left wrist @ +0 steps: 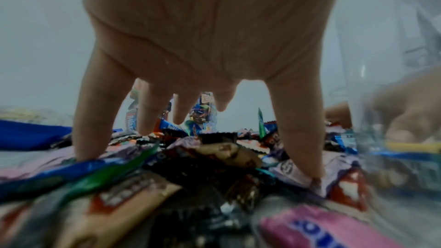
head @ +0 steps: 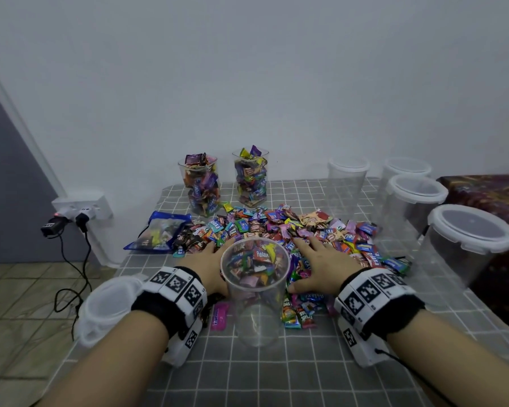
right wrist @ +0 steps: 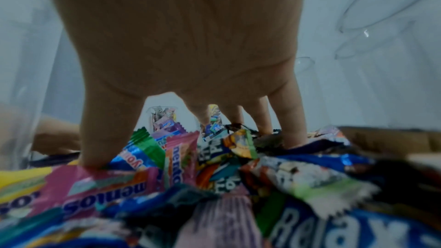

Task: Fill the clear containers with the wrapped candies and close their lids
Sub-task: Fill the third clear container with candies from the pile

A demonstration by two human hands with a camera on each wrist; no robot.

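Both hands down on the candy pile (head: 279, 230), one either side of the open cup (head: 254, 286) standing at the near edge of the heap. Left hand (head: 209, 261) flat, fingers (left wrist: 152, 112) spread and straight, tips pressing into wrappers; right hand (head: 321, 264) likewise, fingers (right wrist: 290, 112) splayed onto the candies, gripping nothing. The cup looks part filled, though the clear wall shows the pile behind it, so hard to say how full. Readable wrappers: "Relaxa" in the cup and across the pile, "mentos" on pink sticks under the right hand, "Fruit Plus" probably on a green-orange pack near the cup. Two filled jars (head: 200, 186) (head: 251, 179) stand uncovered behind the heap. Four empty tubs with white lids on (head: 348, 183) (head: 406, 171) (head: 415, 198) (head: 467, 239) line the right side. Loose lid (head: 106, 306) near the left wrist. Blue bag (head: 159, 230) left of the pile. Checked grey tablecloth (head: 276, 377).
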